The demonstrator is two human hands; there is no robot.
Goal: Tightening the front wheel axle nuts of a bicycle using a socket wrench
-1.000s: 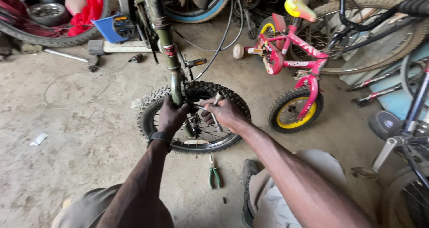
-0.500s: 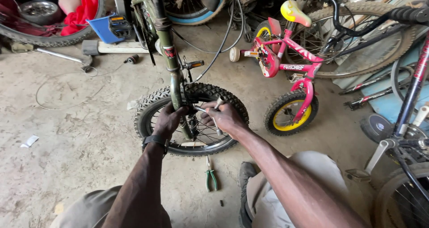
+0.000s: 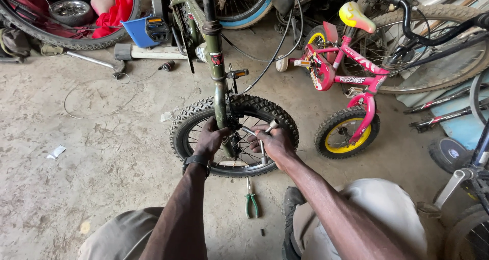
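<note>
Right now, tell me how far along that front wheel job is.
Done: the knobby front wheel sits between the green fork legs. In hand: left hand grips the fork, right hand works a metal wrench at the axle. Left: pliers lie unused on the floor.

Red-black sticker (image 3: 216, 58) on olive fork (image 3: 220, 99).

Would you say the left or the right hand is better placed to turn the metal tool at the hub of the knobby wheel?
Probably the right hand: it already grips the metal tool at the hub of the knobby wheel. The left hand is wrapped around the green fork leg, steadying it.
</note>
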